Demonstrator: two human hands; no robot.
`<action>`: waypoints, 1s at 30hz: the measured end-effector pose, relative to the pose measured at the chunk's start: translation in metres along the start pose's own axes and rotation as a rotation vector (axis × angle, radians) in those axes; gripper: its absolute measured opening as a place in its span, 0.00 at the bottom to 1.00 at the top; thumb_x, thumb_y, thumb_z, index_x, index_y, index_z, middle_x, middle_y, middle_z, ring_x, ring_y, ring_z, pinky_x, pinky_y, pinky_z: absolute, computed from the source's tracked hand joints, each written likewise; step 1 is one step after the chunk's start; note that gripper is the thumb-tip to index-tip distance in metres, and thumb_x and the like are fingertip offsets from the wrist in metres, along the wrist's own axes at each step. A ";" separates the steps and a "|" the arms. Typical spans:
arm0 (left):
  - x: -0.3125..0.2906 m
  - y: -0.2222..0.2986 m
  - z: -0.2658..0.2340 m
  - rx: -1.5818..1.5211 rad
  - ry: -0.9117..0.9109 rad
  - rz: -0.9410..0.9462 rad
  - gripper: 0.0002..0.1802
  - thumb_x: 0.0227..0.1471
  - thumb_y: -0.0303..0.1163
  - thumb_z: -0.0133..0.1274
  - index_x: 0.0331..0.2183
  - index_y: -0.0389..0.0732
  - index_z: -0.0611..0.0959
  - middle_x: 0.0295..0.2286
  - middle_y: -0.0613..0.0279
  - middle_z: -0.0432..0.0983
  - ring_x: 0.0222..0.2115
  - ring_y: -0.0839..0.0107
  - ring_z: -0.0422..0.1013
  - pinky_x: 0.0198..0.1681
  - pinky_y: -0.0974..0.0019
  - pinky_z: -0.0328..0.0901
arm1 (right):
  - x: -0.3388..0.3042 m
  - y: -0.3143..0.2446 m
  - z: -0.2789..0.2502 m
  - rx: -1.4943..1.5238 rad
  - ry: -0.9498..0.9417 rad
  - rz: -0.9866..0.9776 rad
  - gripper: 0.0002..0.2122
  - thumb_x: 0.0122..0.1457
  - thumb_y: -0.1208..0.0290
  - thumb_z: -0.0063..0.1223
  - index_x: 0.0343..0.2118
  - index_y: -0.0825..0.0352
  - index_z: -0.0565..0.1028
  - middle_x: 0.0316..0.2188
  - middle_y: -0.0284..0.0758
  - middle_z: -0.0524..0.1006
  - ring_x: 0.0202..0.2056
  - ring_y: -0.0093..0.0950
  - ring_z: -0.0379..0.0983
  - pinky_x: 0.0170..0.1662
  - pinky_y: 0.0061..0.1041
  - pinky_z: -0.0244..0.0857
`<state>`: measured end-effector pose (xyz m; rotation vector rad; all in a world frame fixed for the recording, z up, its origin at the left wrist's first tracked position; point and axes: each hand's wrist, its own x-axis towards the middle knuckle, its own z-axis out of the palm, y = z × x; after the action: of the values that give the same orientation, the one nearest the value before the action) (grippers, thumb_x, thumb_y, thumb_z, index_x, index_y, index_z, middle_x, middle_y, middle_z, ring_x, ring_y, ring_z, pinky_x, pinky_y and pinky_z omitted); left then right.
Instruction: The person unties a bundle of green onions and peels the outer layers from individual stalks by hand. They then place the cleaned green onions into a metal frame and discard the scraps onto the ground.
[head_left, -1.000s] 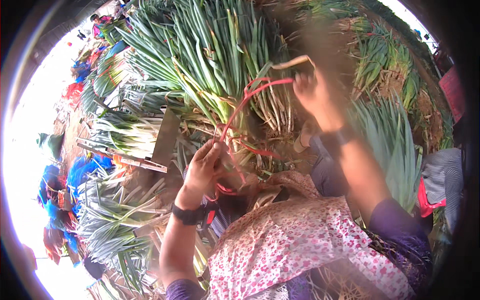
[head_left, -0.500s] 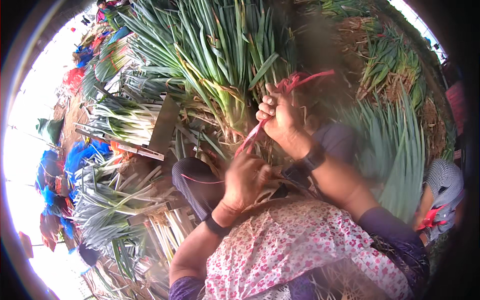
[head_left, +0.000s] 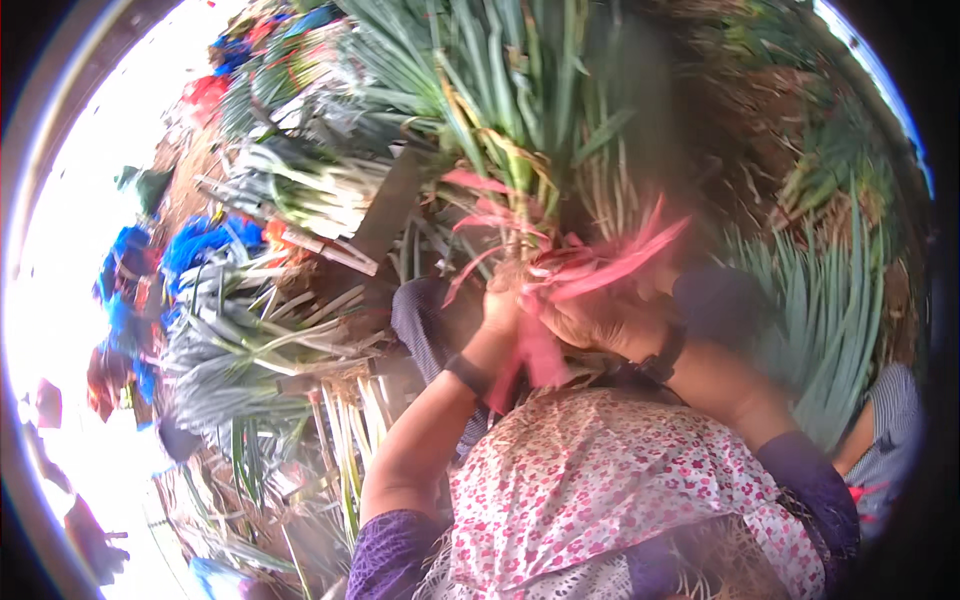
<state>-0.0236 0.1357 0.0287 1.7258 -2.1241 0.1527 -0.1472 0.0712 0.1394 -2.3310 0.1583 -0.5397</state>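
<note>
A bunch of pinkish-red plastic strips (head_left: 610,262) fans out between my hands, in front of the roots of a large upright bundle of leeks or big green onions (head_left: 510,90). My right hand (head_left: 612,318) is closed around the strips, its fingers partly covered by them. Close beside it, my left hand (head_left: 503,308) is closed on the strips at their left side, with its fingertips blurred. Some strip ends hang down between the two wrists, and others spread up over the lower stalks.
Cut leeks with white stalks (head_left: 330,200) lie at the left beside a flat metal plate (head_left: 388,205). More leeks (head_left: 235,350) are piled below them, with blue plastic (head_left: 210,240) beyond. Green leaves (head_left: 825,310) stand at the right, near another person's striped sleeve (head_left: 893,405).
The strips, earlier drawn into a twisted length between my hands, are now loose and fanned out. My right hand has come down and my left up, bringing them together. The view has shifted.
</note>
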 end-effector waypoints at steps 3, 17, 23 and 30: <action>0.029 0.017 -0.070 -0.266 -0.891 -0.462 0.15 0.43 0.33 0.50 0.37 0.42 0.76 0.40 0.56 0.71 0.44 0.61 0.67 0.42 0.61 0.66 | 0.006 0.051 0.029 -0.139 0.097 0.229 0.11 0.58 0.72 0.38 0.39 0.66 0.73 0.33 0.41 0.76 0.35 0.34 0.73 0.39 0.29 0.65; -0.056 -0.017 -0.053 -0.965 0.040 -0.784 0.16 0.46 0.29 0.50 0.40 0.38 0.74 0.26 0.52 0.75 0.28 0.61 0.74 0.32 0.62 0.68 | 0.009 0.043 0.032 0.672 -0.332 0.795 0.09 0.57 0.65 0.48 0.32 0.64 0.75 0.19 0.25 0.71 0.15 0.12 0.57 0.14 0.12 0.47; -0.058 -0.019 -0.084 -0.823 0.403 -0.544 0.38 0.39 0.28 0.58 0.53 0.42 0.62 0.46 0.47 0.63 0.47 0.53 0.63 0.48 0.60 0.60 | 0.009 0.012 0.040 1.210 -0.088 0.962 0.08 0.53 0.70 0.52 0.35 0.65 0.75 0.22 0.26 0.73 0.15 0.12 0.59 0.16 0.11 0.52; -0.073 -0.030 -0.114 -0.504 0.405 -0.014 0.29 0.33 0.29 0.59 0.44 0.54 0.75 0.47 0.52 0.60 0.51 0.51 0.57 0.52 0.50 0.53 | 0.010 0.001 0.056 1.092 -0.092 0.784 0.11 0.52 0.69 0.53 0.39 0.65 0.72 0.35 0.32 0.74 0.36 0.23 0.71 0.37 0.22 0.68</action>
<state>0.0431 0.2330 0.1011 1.2865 -1.6737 -0.0361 -0.1138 0.1031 0.1056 -1.0868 0.5436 -0.0521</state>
